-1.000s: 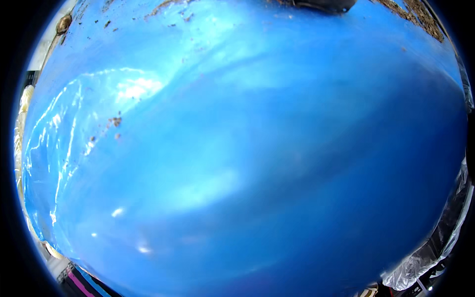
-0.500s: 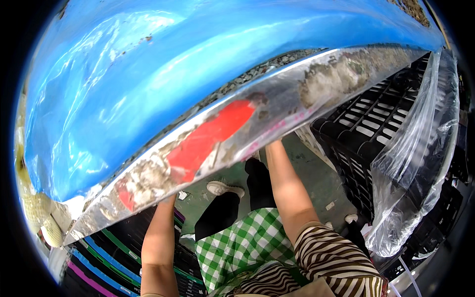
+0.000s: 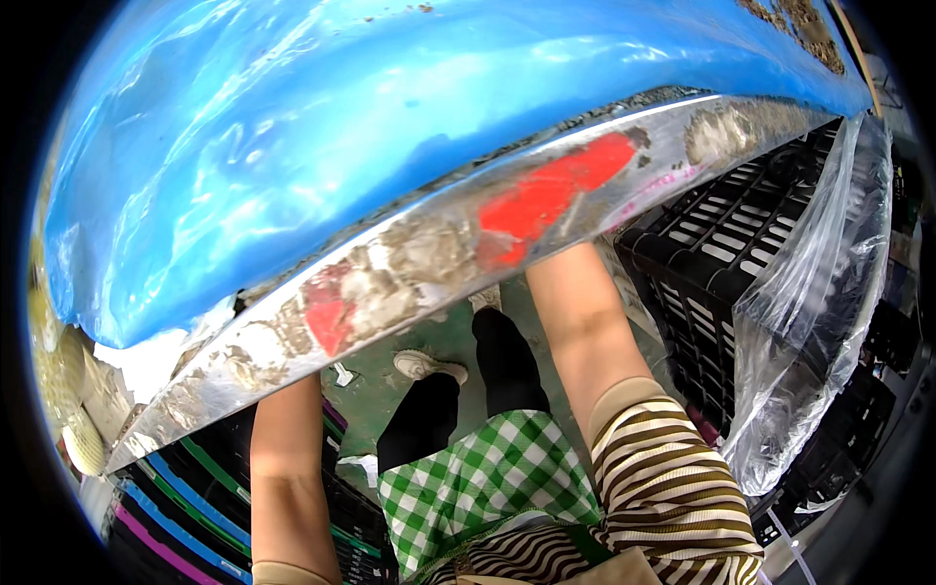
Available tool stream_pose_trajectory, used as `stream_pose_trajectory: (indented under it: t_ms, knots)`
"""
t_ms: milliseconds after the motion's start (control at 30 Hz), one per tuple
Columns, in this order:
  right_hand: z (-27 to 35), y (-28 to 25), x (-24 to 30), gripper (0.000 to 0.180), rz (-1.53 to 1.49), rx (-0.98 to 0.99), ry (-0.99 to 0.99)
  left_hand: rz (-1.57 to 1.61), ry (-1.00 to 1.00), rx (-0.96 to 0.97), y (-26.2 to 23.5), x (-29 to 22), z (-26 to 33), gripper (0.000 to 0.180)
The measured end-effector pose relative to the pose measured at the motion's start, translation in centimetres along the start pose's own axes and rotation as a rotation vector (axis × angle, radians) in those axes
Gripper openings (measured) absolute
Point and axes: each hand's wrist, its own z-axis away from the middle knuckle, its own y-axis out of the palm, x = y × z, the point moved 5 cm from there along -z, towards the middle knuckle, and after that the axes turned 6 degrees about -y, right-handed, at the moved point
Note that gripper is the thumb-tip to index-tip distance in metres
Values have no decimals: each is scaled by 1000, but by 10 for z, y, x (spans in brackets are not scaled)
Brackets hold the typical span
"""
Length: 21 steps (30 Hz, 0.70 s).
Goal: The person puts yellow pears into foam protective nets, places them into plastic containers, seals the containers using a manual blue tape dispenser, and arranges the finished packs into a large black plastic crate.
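Observation:
Both my hands are hidden behind the edge of a dirty metal-sided surface point(image 3: 409, 249), which carries a torn red patch point(image 3: 556, 200). My left forearm point(image 3: 286, 439) reaches up beneath its left part. Farther right, my right forearm point(image 3: 585, 317) passes under the same edge near the red patch. Whether my fingers grip or touch anything cannot be seen. Shiny blue plastic sheeting point(image 3: 322, 127) lies over the surface, and a strip of dark grainy material shows between it and the metal edge.
To the right stands a black slatted plastic crate point(image 3: 682, 292) with clear plastic film point(image 3: 809, 322) hanging beside it. Stacked dark crates with coloured rims point(image 3: 185, 497) are at lower left. White foam netting point(image 3: 83, 439) sits at the far left. Paper scraps lie on the green floor point(image 3: 380, 336).
The metal edge and its red patch have shifted right and upward in view. My left forearm appears farther left; the right one shows more broadly. The crate stays nearly in place.

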Motion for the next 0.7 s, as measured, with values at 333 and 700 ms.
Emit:
stream_pose_trajectory:
  t_ms: [333, 700]
  knots:
    - [189, -62, 0, 30, 207, -42, 93, 71, -151, 107, -9, -36, 71, 59]
    - [423, -71, 142, 23, 429, -19, 239, 302, -249, 314, -41, 42, 336, 56]
